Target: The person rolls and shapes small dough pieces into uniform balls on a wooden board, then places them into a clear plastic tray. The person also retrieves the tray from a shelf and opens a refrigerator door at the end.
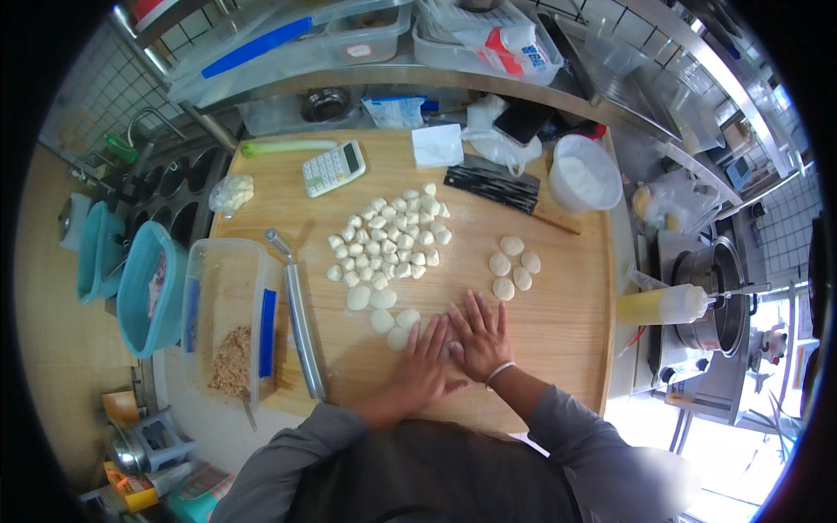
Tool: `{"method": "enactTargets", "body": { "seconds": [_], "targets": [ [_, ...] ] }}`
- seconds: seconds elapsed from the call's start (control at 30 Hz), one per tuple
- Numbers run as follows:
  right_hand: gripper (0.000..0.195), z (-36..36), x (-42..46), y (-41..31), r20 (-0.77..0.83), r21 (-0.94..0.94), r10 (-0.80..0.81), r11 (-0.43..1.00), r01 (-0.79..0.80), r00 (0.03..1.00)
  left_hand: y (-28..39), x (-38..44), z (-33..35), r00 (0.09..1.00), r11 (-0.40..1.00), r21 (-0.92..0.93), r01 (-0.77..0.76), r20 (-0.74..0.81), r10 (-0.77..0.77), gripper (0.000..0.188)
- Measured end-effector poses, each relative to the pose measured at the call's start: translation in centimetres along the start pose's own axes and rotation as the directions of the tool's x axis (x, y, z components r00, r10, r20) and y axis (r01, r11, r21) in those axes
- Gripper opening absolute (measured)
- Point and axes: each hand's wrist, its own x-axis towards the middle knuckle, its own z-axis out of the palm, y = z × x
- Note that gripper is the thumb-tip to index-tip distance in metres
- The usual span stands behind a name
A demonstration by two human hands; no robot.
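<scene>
My left hand lies flat on the wooden board, thumb spread, fingertips beside a few flattened dough discs. Close on its right, my right hand is also palm down, fingers apart, just below several more dough discs. Whether any dough sits beneath the palms is hidden. Beyond the hands is a heap of small cut dough pieces, dusted with flour. Two flattened discs lie at its near edge. A metal rolling pin rests lengthwise left of my left hand.
At left stands a plastic container of minced filling. A cleaver, a bowl of flour, a calculator, a leek and bagged dough line the back. An oil squeeze bottle is at right. Above runs a metal shelf.
</scene>
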Motion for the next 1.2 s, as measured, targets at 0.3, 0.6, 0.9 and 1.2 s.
{"method": "enactTargets", "body": {
  "seconds": [0.3, 0.6, 0.9, 1.2],
  "targets": [
    [0.074, -1.7, -3.8, 1.9, 0.002, 0.146, -0.186, 0.972, 0.184, 0.983, -2.8, -2.5, 0.4, 0.937, 0.931, 0.130, -0.340, 0.138, 0.322, 0.084],
    [0.054, -2.0, 9.6, 4.0, -0.372, 0.230, 0.061, 0.973, 0.029, 0.926, -10.0, 9.6, -2.5, 0.935, 0.997, 0.068, 0.019, -0.356, 0.006, 0.055],
    [0.029, -2.1, 13.3, 2.4, -0.307, 0.575, 0.219, 0.818, -0.003, 0.926, -11.5, 15.9, -5.3, 0.967, 0.969, 0.222, -0.104, -0.206, 0.151, 0.027],
    [0.027, -3.9, 3.1, 0.3, 0.374, 0.892, 0.190, -0.342, -0.296, 0.908, -4.1, 6.8, -2.5, 0.871, 0.127, -0.945, 0.300, 0.218, -0.441, 0.023]
  ]
}}
